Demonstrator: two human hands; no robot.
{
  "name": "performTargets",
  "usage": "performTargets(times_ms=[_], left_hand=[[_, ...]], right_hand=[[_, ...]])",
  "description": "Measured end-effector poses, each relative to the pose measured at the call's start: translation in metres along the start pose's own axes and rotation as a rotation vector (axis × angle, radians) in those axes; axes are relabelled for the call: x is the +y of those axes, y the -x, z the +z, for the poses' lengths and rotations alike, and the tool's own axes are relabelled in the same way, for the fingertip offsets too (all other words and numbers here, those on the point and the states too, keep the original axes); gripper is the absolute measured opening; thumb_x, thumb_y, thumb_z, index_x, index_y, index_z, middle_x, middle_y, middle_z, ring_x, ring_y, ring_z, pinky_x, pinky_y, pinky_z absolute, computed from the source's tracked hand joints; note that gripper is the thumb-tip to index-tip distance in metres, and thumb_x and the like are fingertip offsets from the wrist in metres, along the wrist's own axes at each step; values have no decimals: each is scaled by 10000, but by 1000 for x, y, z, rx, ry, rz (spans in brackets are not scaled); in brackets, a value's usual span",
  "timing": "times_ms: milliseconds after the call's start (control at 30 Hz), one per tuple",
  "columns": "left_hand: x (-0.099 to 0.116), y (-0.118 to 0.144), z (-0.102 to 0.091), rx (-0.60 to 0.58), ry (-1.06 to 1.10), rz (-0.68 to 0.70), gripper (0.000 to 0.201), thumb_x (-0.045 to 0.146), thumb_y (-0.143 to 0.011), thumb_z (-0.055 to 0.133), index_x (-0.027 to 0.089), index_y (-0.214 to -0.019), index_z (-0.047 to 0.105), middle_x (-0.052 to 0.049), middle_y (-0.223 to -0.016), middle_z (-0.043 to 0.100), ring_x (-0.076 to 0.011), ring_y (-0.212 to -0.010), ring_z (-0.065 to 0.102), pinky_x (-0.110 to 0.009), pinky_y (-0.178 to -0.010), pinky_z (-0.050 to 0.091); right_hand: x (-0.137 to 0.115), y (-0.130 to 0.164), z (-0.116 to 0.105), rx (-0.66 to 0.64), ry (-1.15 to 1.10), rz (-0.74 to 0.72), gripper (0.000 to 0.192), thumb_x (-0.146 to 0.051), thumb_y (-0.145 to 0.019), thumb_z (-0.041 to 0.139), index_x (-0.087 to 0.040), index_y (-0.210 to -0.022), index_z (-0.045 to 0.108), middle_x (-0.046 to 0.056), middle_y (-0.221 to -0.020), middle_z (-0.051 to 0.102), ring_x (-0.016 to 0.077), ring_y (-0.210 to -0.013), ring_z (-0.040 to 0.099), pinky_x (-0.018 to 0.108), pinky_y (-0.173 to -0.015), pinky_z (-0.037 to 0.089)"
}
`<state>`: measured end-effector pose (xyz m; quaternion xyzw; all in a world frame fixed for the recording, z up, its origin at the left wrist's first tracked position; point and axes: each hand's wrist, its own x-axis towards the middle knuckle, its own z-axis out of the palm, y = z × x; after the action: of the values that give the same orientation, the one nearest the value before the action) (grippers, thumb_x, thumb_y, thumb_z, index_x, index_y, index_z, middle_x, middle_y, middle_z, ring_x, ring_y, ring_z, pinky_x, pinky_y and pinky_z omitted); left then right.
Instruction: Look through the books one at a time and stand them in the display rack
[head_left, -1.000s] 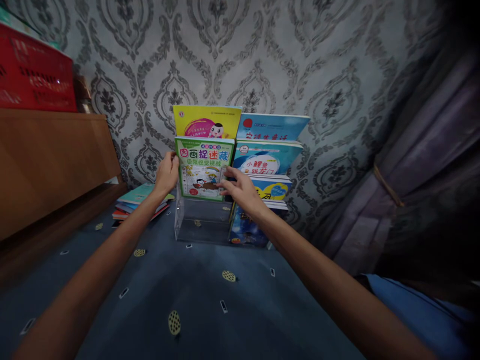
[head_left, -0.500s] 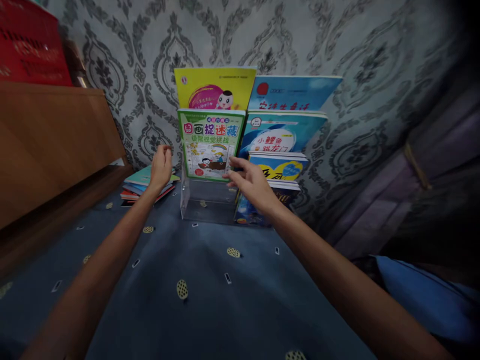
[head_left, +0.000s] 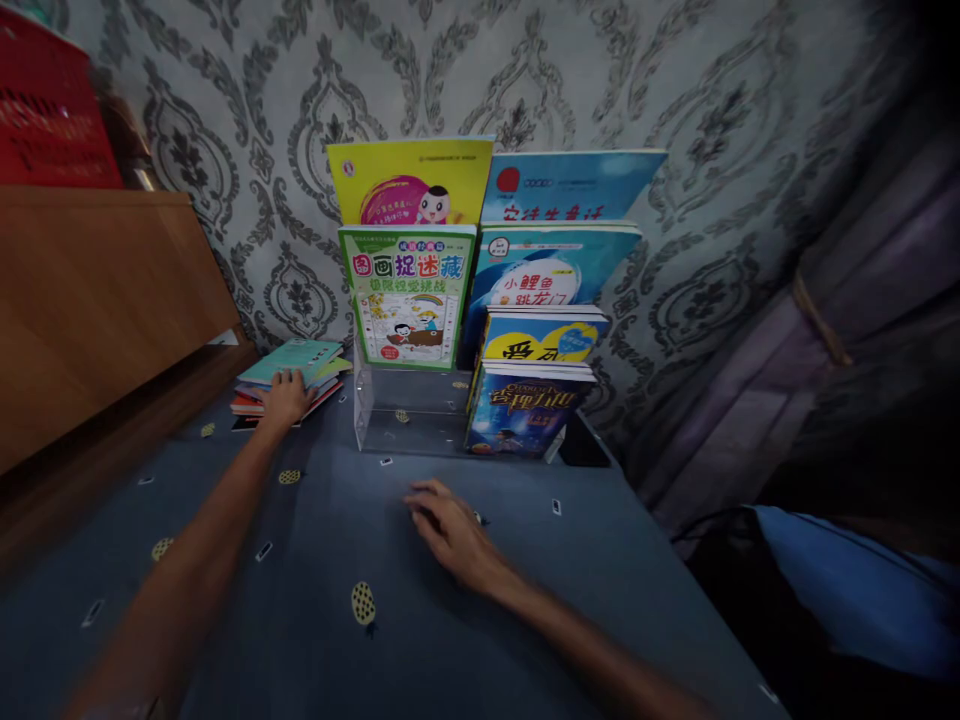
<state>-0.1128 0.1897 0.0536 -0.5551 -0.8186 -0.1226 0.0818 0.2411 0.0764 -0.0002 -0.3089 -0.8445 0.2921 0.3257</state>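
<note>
My left hand [head_left: 286,398] is at the loose stack of books, its fingertips laid on the front edge of the teal book [head_left: 296,360] on top; its thumb is hidden. My right hand [head_left: 450,530] is over the dark blue tablecloth, fingers apart and holding nothing. Behind it stands a clear plastic book rack [head_left: 412,425], its front left tier bare. A green-bordered picture book [head_left: 409,300] leans in the rack, before a yellow book [head_left: 409,175]. On the right side are blue books [head_left: 559,260], a blue-and-yellow book [head_left: 544,338] and a dark blue book [head_left: 525,410].
A wooden cabinet [head_left: 105,300] with a red basket [head_left: 52,110] on top stands at the left. Patterned wallpaper [head_left: 315,100] is behind the rack. A dark flat object [head_left: 585,442] lies right of the rack; a tied curtain [head_left: 817,330] hangs at the right.
My left hand has come down onto the stack of books. My right hand has left the green-bordered book and moved down toward me over the tablecloth. The view has shifted slightly.
</note>
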Motion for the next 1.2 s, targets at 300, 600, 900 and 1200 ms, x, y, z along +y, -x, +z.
performTargets(times_ms=[300, 600, 900, 1200], left_hand=[[-6, -11, -3, -3, -103, 18, 447, 410, -956, 382, 125, -1189, 636, -287, -1305, 622, -435, -1224, 559, -760, -1039, 296], [-1, -1, 1, 49, -213, 102, 499, 340, -983, 282, 42, -1214, 609, -330, -1173, 658, -449, -1124, 623, -662, -981, 367], [-15, 20, -17, 22, -304, 220, 440, 88, -870, 331, 58, -1164, 656, -269, -980, 740, -365, -982, 702, -545, -1015, 351], [-15, 65, -23, -4, -276, 271, 394, 253, -972, 360, 75, -1138, 670, -245, -991, 745, -367, -968, 700, -564, -1091, 292]], right_hand=[[16, 15, 11, 52, -69, 41, 271, -134, -908, 508, -203, -1049, 728, 128, -1186, 700, 237, -1087, 695, 420, -940, 549], [26, 22, 18, 119, -40, -65, 285, -159, -927, 480, -218, -1094, 703, 127, -1176, 700, 246, -1151, 677, 430, -965, 545], [20, 18, 14, 99, -69, -27, 279, -150, -909, 499, -231, -1038, 732, 130, -1182, 710, 262, -1114, 697, 428, -939, 560], [23, 16, 17, 71, -67, -5, 273, -176, -921, 494, -221, -1040, 735, 128, -1175, 707, 252, -1080, 704, 439, -937, 554]])
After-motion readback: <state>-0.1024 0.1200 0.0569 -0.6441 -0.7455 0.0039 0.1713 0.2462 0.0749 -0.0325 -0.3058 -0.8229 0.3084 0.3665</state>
